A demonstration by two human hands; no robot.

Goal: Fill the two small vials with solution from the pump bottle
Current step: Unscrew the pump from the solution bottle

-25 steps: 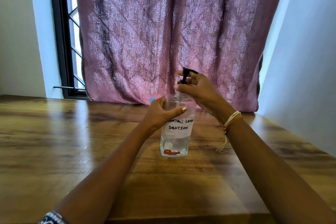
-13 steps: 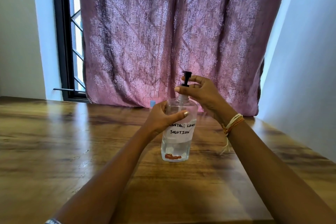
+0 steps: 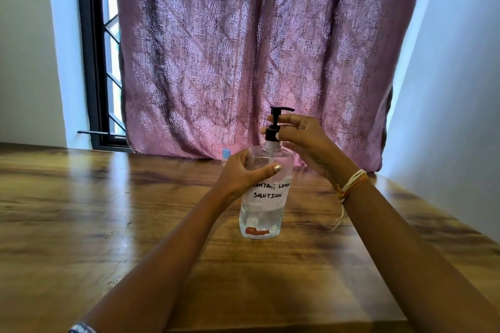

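Note:
A clear pump bottle [image 3: 263, 213] labelled "contact lens solution" stands upright on the wooden table [image 3: 108, 224], about a third full of clear liquid. My left hand [image 3: 243, 173] grips its shoulder, thumb across the front. My right hand [image 3: 300, 138] pinches the black collar of the pump head [image 3: 276, 119], whose nozzle points right. A small vial with a blue cap [image 3: 226, 154] shows just behind my left hand, mostly hidden. No second vial is in view.
A pink patterned curtain [image 3: 257, 48] hangs behind the table's far edge. A dark window frame [image 3: 92, 62] stands at the left and a white wall [image 3: 460, 89] at the right. The table's near edge runs along the bottom right.
The pump head has come up out of my right hand and its nozzle now points right. My right fingers have shifted down to the pump collar. My left hand keeps its grip.

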